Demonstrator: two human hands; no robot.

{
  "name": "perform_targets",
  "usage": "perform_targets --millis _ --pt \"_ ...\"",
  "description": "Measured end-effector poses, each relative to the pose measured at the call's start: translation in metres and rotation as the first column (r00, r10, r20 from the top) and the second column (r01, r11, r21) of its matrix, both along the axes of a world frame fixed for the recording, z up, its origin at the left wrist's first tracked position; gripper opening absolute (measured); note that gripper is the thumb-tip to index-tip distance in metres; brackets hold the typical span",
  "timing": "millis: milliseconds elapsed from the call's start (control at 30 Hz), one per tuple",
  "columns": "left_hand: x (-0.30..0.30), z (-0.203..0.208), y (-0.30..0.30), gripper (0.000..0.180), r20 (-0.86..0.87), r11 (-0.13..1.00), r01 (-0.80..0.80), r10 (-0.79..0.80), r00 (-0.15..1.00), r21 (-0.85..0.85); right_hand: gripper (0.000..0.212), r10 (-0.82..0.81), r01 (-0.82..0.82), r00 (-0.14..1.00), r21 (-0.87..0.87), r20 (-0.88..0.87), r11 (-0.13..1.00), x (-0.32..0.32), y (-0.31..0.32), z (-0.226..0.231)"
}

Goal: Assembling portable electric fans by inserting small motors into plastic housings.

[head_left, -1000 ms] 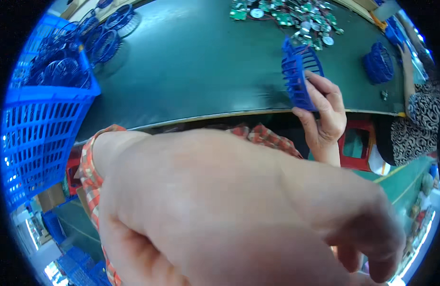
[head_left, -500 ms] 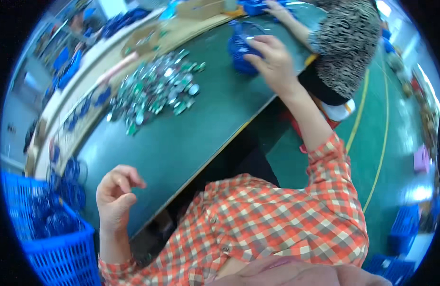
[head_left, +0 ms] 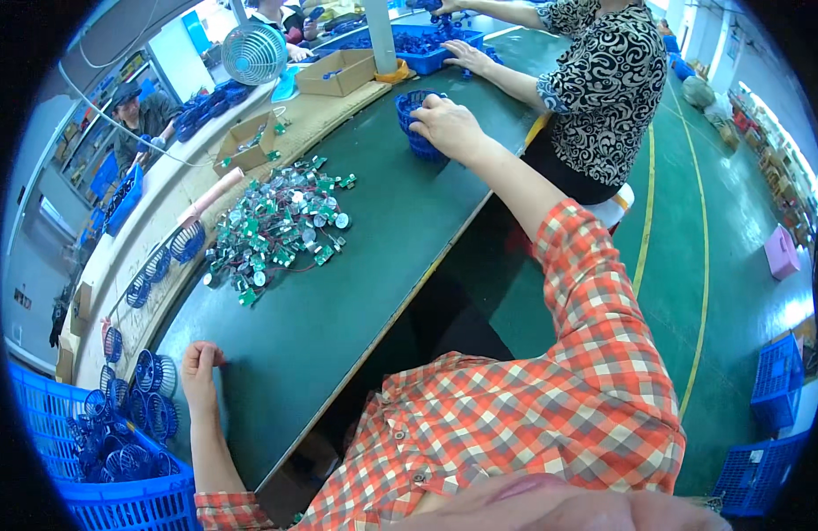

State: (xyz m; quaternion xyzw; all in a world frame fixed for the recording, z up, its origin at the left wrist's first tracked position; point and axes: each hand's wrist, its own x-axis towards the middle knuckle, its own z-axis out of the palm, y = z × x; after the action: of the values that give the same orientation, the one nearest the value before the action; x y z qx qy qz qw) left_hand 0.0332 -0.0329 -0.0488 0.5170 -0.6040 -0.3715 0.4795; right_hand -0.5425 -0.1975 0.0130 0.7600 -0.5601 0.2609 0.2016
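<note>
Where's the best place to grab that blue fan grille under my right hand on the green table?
Probably by its round outer rim, coming from above. The blue fan grille sits on the green table with the right hand covering its top, so only the ribbed rim shows on the near and left sides. The left hand rests curled at the table edge.

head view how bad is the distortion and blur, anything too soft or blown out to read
Head view: strong fisheye, the dark green worktable edge bows and black corners frame the picture; the pale blurred mass at the bottom is too close to focus; the right hand on the blue plastic fan grille and the clenched left hand are sharp; the upper background glares bright.
</note>
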Motion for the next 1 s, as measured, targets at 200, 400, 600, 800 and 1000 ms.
perform_targets --millis 200,400,600,800,1000 --pt "0.009 -0.012 0.003 0.012 -0.056 0.998 -0.05 0.049 0.997 -0.026 0.033 -0.138 0.138 0.99 0.084 -0.001 0.987 -0.026 -0.02 0.001" --pt "-0.022 -0.006 0.014 0.011 0.53 0.962 0.016 0.135 0.837 -0.271 0.033 -0.12 0.112 0.987 -0.075 -0.106 0.991 -0.01 -0.027 0.0" --pt "-0.048 0.013 0.015 0.009 0.604 0.909 0.232 0.027 0.796 -0.346 0.039 -0.257 0.185 0.931 -0.273 -0.258 0.944 0.031 -0.014 0.026" --pt "-0.041 0.007 0.021 0.01 0.581 0.959 0.146 0.024 0.813 -0.243 0.031 0.196 -0.222 0.951 -0.088 -0.238 0.971 0.153 -0.057 0.036" --pt "-0.038 0.0 0.012 0.014 0.474 0.963 0.167 -0.05 0.879 -0.209 0.03 0.587 -0.586 0.788 0.071 -0.184 0.808 0.268 -0.106 0.039"
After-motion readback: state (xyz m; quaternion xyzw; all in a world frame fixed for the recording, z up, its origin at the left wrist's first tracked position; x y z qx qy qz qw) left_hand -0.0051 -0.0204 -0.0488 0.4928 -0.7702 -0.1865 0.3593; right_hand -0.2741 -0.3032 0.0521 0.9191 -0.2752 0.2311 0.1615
